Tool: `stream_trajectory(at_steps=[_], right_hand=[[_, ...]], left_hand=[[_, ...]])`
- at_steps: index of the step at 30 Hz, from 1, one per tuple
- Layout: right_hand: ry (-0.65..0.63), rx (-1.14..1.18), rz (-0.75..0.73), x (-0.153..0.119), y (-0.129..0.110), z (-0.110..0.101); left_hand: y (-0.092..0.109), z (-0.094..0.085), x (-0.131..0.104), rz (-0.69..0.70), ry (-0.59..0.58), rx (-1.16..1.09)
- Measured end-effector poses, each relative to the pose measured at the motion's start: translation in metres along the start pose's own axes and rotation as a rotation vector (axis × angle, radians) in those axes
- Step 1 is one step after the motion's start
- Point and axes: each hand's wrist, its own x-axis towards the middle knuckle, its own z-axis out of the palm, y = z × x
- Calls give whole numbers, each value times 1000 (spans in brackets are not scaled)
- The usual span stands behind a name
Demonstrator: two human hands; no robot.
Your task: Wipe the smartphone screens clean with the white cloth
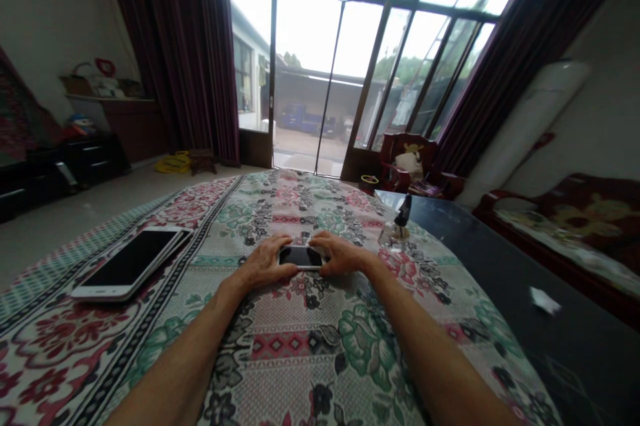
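A small smartphone [301,257] with a dark screen and light edges lies sideways between my hands, at or just above the flowered cloth. My left hand [267,262] grips its left end, thumb along the near edge and fingers at the far side. At the other end, my right hand [341,255] holds it in the same way. Off to the left rests a larger white smartphone [127,265], screen up and dark, stacked on another device that shows only at its edge. To the right of my right hand stands a clear spray bottle [397,233] with a black top.
A patterned tablecloth [280,379] covers the surface under my arms. Beside it on the right is a dark tabletop [500,279] with a small white scrap [545,301]. Beyond are a wooden chair [407,159], a wooden sofa [590,219], glass doors [320,79] and purple curtains [185,46].
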Motion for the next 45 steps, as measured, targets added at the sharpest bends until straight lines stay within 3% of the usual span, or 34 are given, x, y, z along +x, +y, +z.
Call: stream_trajectory(at_steps=[5,10,12,19,27,35,37,41,45], right_hand=[[8,62,77,11,0,0],[230,-5,110,17,4,13],[264,-77,143,18,4,17],[251,-222,306,10,-2,14],[245,-184,440,5,-12,12],[24,-5,317,-10,-4,-3],[65,-52,357,-7,-5,-3],[262,-212,446,9,-12,5],[271,-231,499,19,-18,12]], left_hand=[[-2,0,1,-8,-43,46],[3,-4,2,2,-39,85],[5,-5,2,-2,-39,90],[6,-3,0,-16,-7,127],[11,-1,-1,-25,34,179],[9,-1,0,-15,21,193],[10,-2,0,-15,15,193],[11,-2,-1,-18,4,192],[10,-1,0,-21,10,176]])
